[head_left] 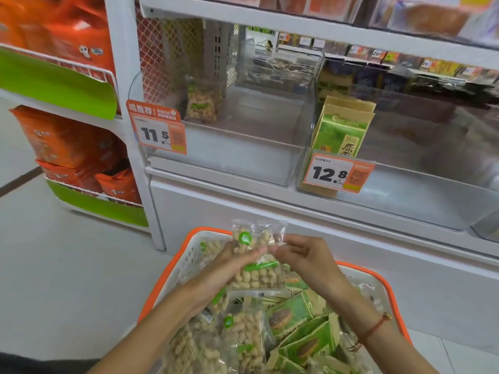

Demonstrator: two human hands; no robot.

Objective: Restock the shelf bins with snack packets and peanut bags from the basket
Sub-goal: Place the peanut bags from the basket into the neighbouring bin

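Two hands are working one peanut bag (pixel 256 261) above the basket (pixel 172 268): our left hand (pixel 229 268) is gripping its side, our right hand (pixel 302 255) is seemingly pinching the clear top edge, though blur is hiding the fingertips. We are judging it light, crinkly and slippery, best held by the sealed edge. The clear bin (pixel 243 160) is holding one bag (pixel 202 103).

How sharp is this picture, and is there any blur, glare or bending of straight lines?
Head view: the hands and held peanut bag are fairly sharp; the upper right shelves are smeared by blur; the clear bin walls catch soft reflections; shelf edges bow from wide-angle distortion; light is even.
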